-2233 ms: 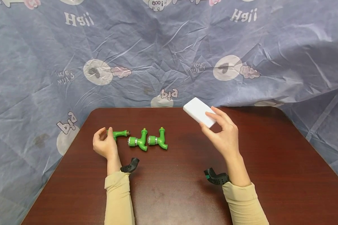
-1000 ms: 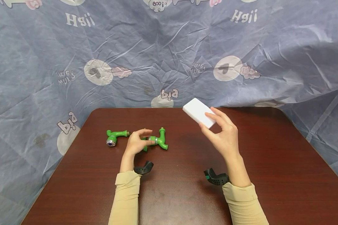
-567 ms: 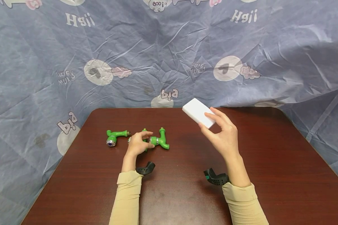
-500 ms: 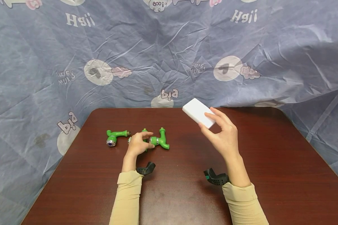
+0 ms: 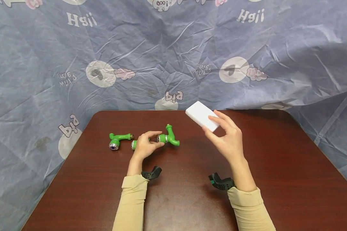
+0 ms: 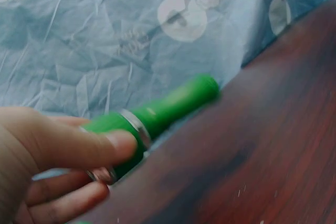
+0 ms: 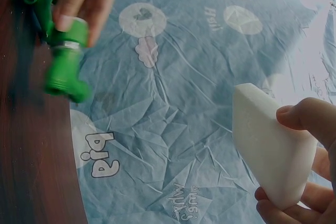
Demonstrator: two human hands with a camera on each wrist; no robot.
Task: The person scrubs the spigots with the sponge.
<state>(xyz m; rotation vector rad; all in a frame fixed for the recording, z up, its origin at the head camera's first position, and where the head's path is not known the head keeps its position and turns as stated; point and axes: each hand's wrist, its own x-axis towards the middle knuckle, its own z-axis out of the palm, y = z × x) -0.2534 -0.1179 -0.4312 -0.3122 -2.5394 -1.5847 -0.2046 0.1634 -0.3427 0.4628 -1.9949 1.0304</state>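
Observation:
My left hand (image 5: 145, 146) grips the round knob of a green tap (image 5: 172, 138) between thumb and fingers. In the left wrist view this green tap (image 6: 176, 106) looks blurred and lifted off the table, its far end pointing away. On the right, my right hand (image 5: 230, 139) pinches a white sponge block (image 5: 199, 115) by one end, tilted in the air above the table. The right wrist view shows the smooth, thick white sponge (image 7: 270, 145) between thumb and fingers. A second green tap (image 5: 133, 145) lies partly hidden behind my left hand.
A third green tap (image 5: 120, 138) lies at the left, its chrome-capped knob toward me. All this is over a dark red-brown table (image 5: 182, 192). A wrinkled blue-grey printed cloth (image 5: 162, 57) hangs behind the table's far edge.
My left hand came from the left tap to the rightmost one, took its knob and has raised it slightly up and right. The right hand with the sponge has barely shifted left.

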